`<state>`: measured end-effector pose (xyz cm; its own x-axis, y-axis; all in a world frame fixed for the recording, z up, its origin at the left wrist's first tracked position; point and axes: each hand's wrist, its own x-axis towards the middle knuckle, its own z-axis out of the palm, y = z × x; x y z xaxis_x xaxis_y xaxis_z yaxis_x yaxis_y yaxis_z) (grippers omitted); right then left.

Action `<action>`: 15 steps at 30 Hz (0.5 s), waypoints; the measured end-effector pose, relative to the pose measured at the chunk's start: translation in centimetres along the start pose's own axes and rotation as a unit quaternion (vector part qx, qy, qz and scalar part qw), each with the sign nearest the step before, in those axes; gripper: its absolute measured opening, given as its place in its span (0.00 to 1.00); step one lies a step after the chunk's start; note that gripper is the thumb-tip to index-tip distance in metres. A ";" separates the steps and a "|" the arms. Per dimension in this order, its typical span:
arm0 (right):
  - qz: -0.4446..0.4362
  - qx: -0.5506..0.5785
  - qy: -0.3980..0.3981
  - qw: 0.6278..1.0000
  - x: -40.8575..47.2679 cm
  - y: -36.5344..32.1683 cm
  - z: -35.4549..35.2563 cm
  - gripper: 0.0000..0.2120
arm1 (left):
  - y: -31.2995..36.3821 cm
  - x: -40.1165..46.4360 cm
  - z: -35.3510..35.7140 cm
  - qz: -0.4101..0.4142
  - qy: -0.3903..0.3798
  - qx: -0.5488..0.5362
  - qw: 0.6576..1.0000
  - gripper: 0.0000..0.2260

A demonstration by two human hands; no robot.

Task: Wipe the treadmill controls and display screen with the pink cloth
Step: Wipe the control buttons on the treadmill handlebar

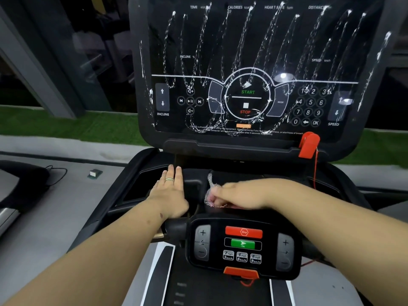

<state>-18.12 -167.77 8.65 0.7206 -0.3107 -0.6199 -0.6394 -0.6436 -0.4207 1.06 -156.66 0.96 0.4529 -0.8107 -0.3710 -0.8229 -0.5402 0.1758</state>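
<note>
My left hand point(171, 191) lies flat, fingers straight and together, on the black console deck of the treadmill, just left of the centre recess, a ring point(169, 179) on one finger. My right hand point(237, 195) reaches in from the right and grasps the pink cloth point(211, 196), its fingers curled over the bunched fabric; the hand and cloth are blurred, so I cannot tell how much of the cloth lies under my palm. The cloth sits in the dark recess below the display screen point(254, 62) and just above the lower control panel point(244, 245). The screen is black and streaked from top to bottom with long white looping trails of foam, thickest around the round START and STOP dial point(247, 100) at its centre, with a number pad to the right and incline arrows to the left. A red safety clip point(309, 144) hangs at the screen's lower right edge, its red cord trailing down. The lower panel shows a red stop button, a green go button, three speed keys and plus and minus keys on either side.
</note>
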 end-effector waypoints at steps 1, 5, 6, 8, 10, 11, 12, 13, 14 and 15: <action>0.007 0.012 -0.010 1.000 -0.6 0.9 -0.2 0.30 | 0.0 0.0 0.0 0.001 -0.002 -0.002 1.000 0.44; 0.050 -0.012 0.078 0.996 -1.1 2.5 -1.4 0.37 | -0.1 0.1 0.0 -0.002 -0.007 -0.009 1.000 0.45; 0.058 -0.039 0.095 0.993 -0.6 2.1 -1.4 0.39 | -0.1 0.1 -0.1 -0.004 -0.007 -0.008 1.000 0.45; 0.045 -0.096 0.081 0.991 0.6 0.4 -0.7 0.38 | -0.1 0.1 -0.1 -0.004 -0.008 -0.006 1.000 0.45; -0.013 -0.091 0.061 0.994 1.1 -1.1 0.1 0.31 | 0.0 0.0 -0.1 -0.003 -0.006 0.000 1.000 0.44; -0.034 -0.050 0.049 0.997 0.9 -1.3 0.4 0.28 | 0.0 0.1 -0.1 -0.002 -0.005 0.003 1.000 0.44; -0.038 -0.007 0.033 0.999 0.1 -1.3 0.3 0.27 | 0.0 0.0 -0.1 -0.001 -0.004 0.003 1.000 0.44; -0.031 0.020 0.010 0.999 -0.6 -0.8 0.1 0.26 | 0.0 0.0 -0.1 0.000 -0.002 0.003 1.000 0.44; -0.026 0.031 -0.010 0.999 -1.4 0.0 -0.1 0.26 | -0.1 0.0 0.0 0.000 -0.002 0.001 1.000 0.44; -0.016 0.046 -0.012 0.999 -2.1 1.1 -0.3 0.29 | -0.1 0.1 0.0 0.000 -0.002 -0.001 1.000 0.44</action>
<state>-20.24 -168.07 9.72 0.7357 -0.2729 -0.6199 -0.6381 -0.5864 -0.4990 1.17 -156.69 0.96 0.4513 -0.8096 -0.3754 -0.8225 -0.5406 0.1770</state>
